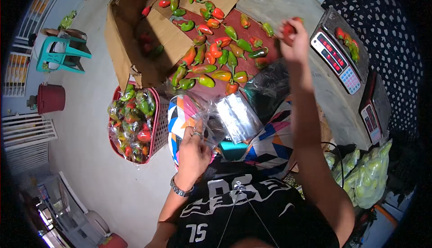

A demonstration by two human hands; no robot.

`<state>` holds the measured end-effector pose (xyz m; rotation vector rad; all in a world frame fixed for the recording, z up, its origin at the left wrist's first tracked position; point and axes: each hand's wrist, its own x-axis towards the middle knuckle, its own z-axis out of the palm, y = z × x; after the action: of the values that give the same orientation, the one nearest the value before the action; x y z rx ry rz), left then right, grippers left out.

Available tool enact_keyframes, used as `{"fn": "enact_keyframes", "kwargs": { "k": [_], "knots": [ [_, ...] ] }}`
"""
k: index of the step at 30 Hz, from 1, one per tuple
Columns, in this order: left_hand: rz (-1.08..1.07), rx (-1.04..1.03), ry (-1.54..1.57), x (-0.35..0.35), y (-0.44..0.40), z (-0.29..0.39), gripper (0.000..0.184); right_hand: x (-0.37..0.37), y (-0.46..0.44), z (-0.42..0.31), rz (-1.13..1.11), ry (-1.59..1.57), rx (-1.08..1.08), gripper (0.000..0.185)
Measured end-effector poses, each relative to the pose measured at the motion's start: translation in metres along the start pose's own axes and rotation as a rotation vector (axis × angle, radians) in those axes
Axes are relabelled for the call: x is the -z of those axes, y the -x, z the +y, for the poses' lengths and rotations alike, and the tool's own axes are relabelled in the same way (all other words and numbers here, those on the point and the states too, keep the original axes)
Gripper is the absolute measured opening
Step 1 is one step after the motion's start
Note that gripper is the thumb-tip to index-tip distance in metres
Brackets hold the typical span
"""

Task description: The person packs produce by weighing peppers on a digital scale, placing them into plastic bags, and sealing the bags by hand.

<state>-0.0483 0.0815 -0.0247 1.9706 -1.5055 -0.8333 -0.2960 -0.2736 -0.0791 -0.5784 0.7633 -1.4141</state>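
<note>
My right hand is raised beside the digital scale, its fingers closed round a red pepper. Several red and green peppers lie on that scale's plate. Over my lap, my left hand pinches a clear plastic bag. A stack of clear plastic bags rests on my lap, right of that hand. Many loose red, green and orange peppers are spread on a dark red surface in front of me.
An open cardboard box stands at the upper left. Below it is a pink basket of bagged peppers. A second scale and bags of green produce are at the right. A teal chair stands far left.
</note>
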Motion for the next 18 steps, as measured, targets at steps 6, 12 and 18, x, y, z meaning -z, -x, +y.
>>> {"fn": "enact_keyframes", "kwargs": {
  "k": [6,12,18],
  "knots": [
    [0.004,-0.041,-0.051,-0.001,-0.001,0.001,0.075,0.133,-0.007,-0.138,0.212,0.401,0.085,0.021],
    [0.002,-0.037,-0.044,-0.006,-0.006,0.007,0.072,0.33,-0.068,-0.314,0.603,0.443,0.353,0.029],
    [-0.038,-0.049,-0.044,-0.013,-0.009,0.02,0.074,0.413,-0.104,-0.342,0.956,1.313,-0.011,0.021]
  ]
}}
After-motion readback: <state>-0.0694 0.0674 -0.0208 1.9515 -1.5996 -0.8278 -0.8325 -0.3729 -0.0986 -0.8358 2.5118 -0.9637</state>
